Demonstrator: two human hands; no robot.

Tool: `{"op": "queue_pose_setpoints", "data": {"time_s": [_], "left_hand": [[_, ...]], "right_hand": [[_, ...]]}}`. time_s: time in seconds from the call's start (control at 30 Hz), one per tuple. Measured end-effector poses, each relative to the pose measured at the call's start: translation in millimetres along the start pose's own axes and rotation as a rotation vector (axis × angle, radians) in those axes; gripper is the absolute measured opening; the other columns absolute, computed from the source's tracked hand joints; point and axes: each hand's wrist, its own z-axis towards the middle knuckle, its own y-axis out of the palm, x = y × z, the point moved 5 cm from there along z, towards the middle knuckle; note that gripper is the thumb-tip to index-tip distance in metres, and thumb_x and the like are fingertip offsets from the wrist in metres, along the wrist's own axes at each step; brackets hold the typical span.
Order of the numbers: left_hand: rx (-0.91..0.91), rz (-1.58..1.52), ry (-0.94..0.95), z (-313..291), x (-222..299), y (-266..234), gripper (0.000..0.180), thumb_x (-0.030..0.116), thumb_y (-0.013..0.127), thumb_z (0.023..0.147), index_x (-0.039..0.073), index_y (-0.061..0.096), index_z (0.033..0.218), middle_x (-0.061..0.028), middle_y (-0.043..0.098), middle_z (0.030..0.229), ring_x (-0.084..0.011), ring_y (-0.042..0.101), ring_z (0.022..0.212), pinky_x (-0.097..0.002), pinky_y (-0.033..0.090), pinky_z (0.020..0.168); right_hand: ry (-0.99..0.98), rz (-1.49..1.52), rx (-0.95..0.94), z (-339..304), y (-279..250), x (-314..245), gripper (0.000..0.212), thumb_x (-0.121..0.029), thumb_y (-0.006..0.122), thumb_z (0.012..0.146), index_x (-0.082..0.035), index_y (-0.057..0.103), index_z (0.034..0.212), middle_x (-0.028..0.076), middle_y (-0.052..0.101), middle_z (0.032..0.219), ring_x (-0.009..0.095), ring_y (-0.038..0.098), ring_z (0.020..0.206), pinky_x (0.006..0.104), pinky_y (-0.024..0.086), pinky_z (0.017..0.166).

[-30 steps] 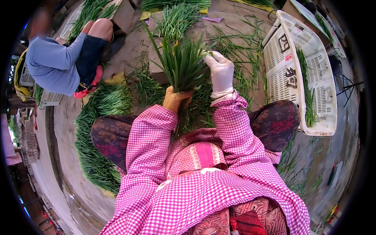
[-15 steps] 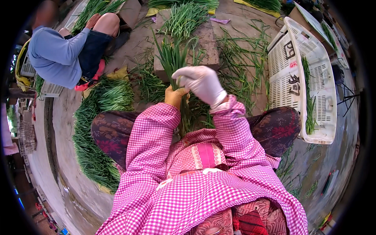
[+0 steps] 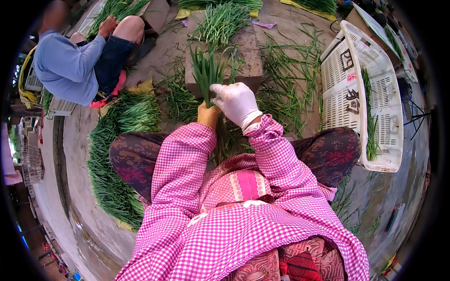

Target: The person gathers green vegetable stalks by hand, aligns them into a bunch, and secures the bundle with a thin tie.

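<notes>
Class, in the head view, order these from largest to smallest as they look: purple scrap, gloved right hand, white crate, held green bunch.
1. White crate
2. Held green bunch and gloved right hand: too alike to rank
3. Purple scrap

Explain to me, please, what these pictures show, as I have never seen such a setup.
There is no machine: a person works with their own two hands. The view comes from the left of two fisheye cameras worn on the head, looking down, so straight edges bend. The left hand grips a bunch of long green leaves; the white-gloved right hand is curled against it, though what it pinches is hidden. On the concrete floor are a low block, scattered leaves, a heaped pile of greens near the left knee and, to the right, a white plastic crate. A co-worker sits at upper left.
</notes>
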Motion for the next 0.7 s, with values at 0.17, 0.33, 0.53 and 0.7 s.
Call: {"op": "queue_pose_setpoints", "data": {"time_s": [0.17, 0.33, 0.53, 0.7], "left_hand": [[-0.003, 0.088, 0.000, 17, -15, -11, 0.023, 0.007, 0.068, 0.076, 0.001, 0.064, 0.098, -0.0046, 0.066, 0.090, -0.0144, 0.061, 0.080, -0.0270, 0.047, 0.072], [-0.002, 0.006, 0.067, 12, -9, -7, 0.023, 0.009, 0.073, 0.076, 0.001, 0.064, 0.096, -0.0055, 0.066, 0.090, -0.0146, 0.062, 0.080, -0.0266, 0.048, 0.071], [-0.127, -0.261, 0.107, 8, 2, -2, 0.024, 0.000, 0.072, 0.074, 0.001, 0.063, 0.096, -0.0057, 0.066, 0.089, -0.0152, 0.062, 0.078, -0.0272, 0.050, 0.068], [-0.094, -0.240, 0.126, 9, 5, -4, 0.019, 0.001, 0.072, 0.074, 0.001, 0.063, 0.090, -0.0068, 0.065, 0.077, -0.0163, 0.061, 0.065, -0.0282, 0.048, 0.057]], "right_hand": [[0.045, 0.047, -0.031, -1, 7, -1, 0.021, -0.023, 0.070, 0.073, -0.014, 0.064, 0.091, 0.007, 0.064, 0.068, 0.025, 0.062, 0.066, 0.0355, 0.047, 0.065], [0.161, 0.102, -0.098, -5, 13, 6, 0.016, -0.025, 0.066, 0.078, -0.013, 0.060, 0.086, 0.008, 0.065, 0.071, 0.027, 0.063, 0.069, 0.0366, 0.047, 0.067], [0.580, 0.849, -0.095, -14, 32, 24, 0.015, -0.018, 0.066, 0.080, -0.007, 0.064, 0.089, 0.012, 0.066, 0.074, 0.022, 0.064, 0.067, 0.0340, 0.049, 0.061], [0.745, 1.321, -0.032, -12, 19, 27, 0.013, -0.012, 0.061, 0.084, 0.000, 0.063, 0.090, 0.002, 0.062, 0.071, 0.006, 0.051, 0.054, 0.0188, 0.037, 0.047]]}}
